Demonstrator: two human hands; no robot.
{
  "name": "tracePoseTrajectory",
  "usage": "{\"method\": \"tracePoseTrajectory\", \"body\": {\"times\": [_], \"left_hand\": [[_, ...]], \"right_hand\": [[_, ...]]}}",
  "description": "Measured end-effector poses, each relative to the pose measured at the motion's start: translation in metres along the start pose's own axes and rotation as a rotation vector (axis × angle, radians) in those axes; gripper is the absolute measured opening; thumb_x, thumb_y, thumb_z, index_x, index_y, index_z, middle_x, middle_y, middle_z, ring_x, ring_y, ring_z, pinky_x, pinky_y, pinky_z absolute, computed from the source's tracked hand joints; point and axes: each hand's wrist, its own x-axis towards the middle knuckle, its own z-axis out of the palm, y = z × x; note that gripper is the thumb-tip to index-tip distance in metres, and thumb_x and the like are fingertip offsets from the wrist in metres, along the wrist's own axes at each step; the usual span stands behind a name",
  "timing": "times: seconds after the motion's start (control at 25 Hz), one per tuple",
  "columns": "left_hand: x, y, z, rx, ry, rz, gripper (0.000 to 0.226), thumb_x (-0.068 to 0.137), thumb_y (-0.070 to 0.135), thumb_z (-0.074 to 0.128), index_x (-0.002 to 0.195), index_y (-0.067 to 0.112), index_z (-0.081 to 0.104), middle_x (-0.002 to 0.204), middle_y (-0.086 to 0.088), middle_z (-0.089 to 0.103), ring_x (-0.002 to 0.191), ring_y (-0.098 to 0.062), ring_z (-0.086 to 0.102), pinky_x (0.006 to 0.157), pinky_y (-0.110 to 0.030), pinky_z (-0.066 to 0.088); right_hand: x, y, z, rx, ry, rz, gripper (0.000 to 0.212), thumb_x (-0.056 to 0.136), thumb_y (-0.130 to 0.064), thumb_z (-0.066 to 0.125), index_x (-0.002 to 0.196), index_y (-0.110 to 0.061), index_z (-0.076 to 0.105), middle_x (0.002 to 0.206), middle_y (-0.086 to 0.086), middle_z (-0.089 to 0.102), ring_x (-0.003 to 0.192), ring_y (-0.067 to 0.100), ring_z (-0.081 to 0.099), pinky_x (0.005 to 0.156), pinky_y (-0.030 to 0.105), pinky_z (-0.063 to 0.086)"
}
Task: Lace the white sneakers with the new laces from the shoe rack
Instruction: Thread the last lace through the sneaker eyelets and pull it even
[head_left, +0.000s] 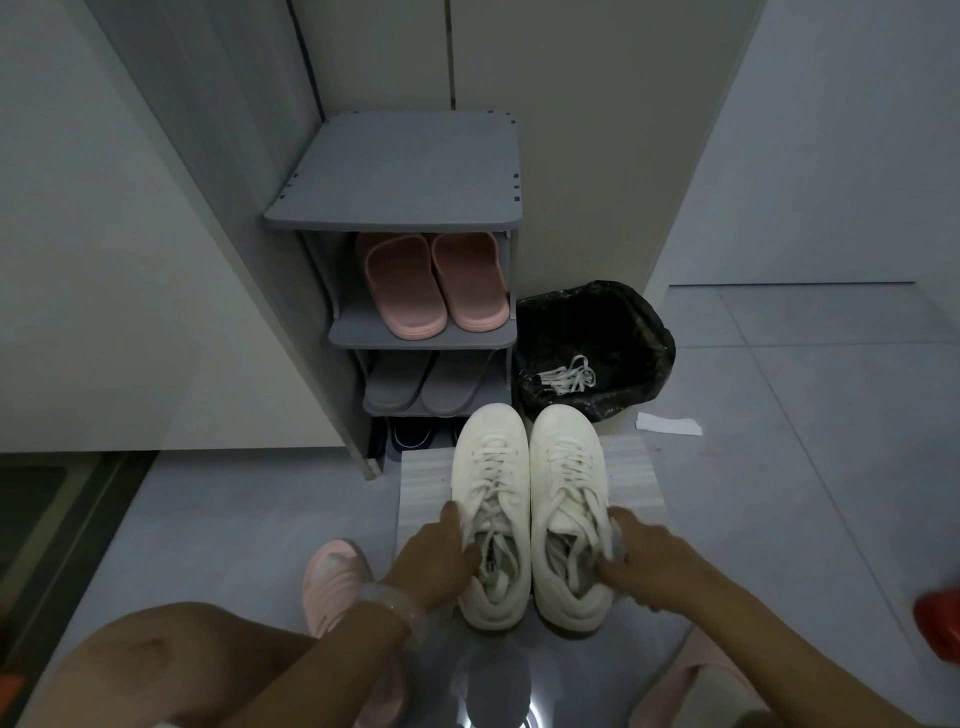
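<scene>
Two white sneakers stand side by side on a white foam sheet (631, 475), toes pointing away from me, both with white laces threaded through. My left hand (434, 558) grips the left sneaker (491, 452) at its collar, thumb inside the opening. My right hand (641, 564) grips the outer collar of the right sneaker (566, 452), fingers curled over the edge. The grey shoe rack (400, 176) stands just beyond the shoes; its top shelf is bare.
Pink slippers (434, 283) and grey slippers (421, 387) fill the rack's shelves, dark shoes sit at the bottom. A black-lined bin (597, 312) to the right holds a bundle of white laces (569, 379). A paper scrap (667, 423) lies on the floor. My pink slipper (335, 577) is near left.
</scene>
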Motion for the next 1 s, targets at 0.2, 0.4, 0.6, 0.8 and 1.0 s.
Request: {"method": "tracePoseTrajectory", "body": {"times": [0.2, 0.4, 0.6, 0.8, 1.0], "left_hand": [[-0.001, 0.008, 0.001, 0.024, 0.062, 0.001, 0.054, 0.098, 0.027, 0.037, 0.143, 0.004, 0.017, 0.127, -0.019, 0.053, 0.113, -0.031, 0.053, 0.089, -0.031, 0.04], [-0.035, 0.025, -0.041, 0.091, 0.129, 0.083, 0.058, 0.099, 0.028, 0.033, 0.147, 0.007, 0.009, 0.124, -0.017, 0.056, 0.108, -0.029, 0.056, 0.083, -0.029, 0.041], [-0.098, 0.07, -0.129, 0.21, 0.371, 0.205, 0.059, 0.099, 0.027, 0.031, 0.148, 0.011, 0.004, 0.109, -0.017, 0.06, 0.089, -0.029, 0.056, 0.071, -0.032, 0.04], [-0.136, 0.113, -0.257, 0.097, 0.536, 0.236, 0.047, 0.098, 0.029, 0.033, 0.142, 0.014, 0.023, 0.126, -0.017, 0.053, 0.109, -0.032, 0.053, 0.082, -0.031, 0.041], [-0.086, 0.125, -0.366, -0.202, 0.505, 0.22, 0.019, 0.094, 0.019, 0.049, 0.107, 0.007, 0.056, 0.106, -0.015, 0.062, 0.083, -0.028, 0.063, 0.071, -0.04, 0.057]], "right_hand": [[0.01, 0.0, 0.021, 0.114, 0.106, -0.043, 0.046, 0.093, -0.023, 0.043, 0.135, -0.009, 0.029, 0.107, 0.015, 0.062, 0.085, 0.028, 0.063, 0.079, 0.036, 0.052], [-0.021, -0.016, -0.012, 0.021, 0.153, -0.096, 0.047, 0.095, -0.023, 0.04, 0.139, -0.012, 0.028, 0.112, 0.012, 0.061, 0.089, 0.024, 0.058, 0.072, 0.026, 0.041], [-0.09, -0.071, -0.109, -0.032, 0.306, -0.25, 0.042, 0.095, -0.024, 0.04, 0.136, -0.022, 0.032, 0.091, 0.004, 0.063, 0.071, 0.018, 0.061, 0.071, 0.029, 0.051], [-0.138, -0.146, -0.219, 0.053, 0.457, -0.387, 0.015, 0.096, -0.024, 0.041, 0.109, -0.026, 0.048, 0.094, -0.001, 0.062, 0.083, 0.02, 0.063, 0.081, 0.038, 0.054], [-0.079, -0.216, -0.288, 0.387, 0.4, -0.438, 0.022, 0.096, -0.014, 0.04, 0.087, -0.018, 0.06, 0.079, 0.007, 0.064, 0.062, 0.021, 0.063, 0.06, 0.031, 0.058]]}}
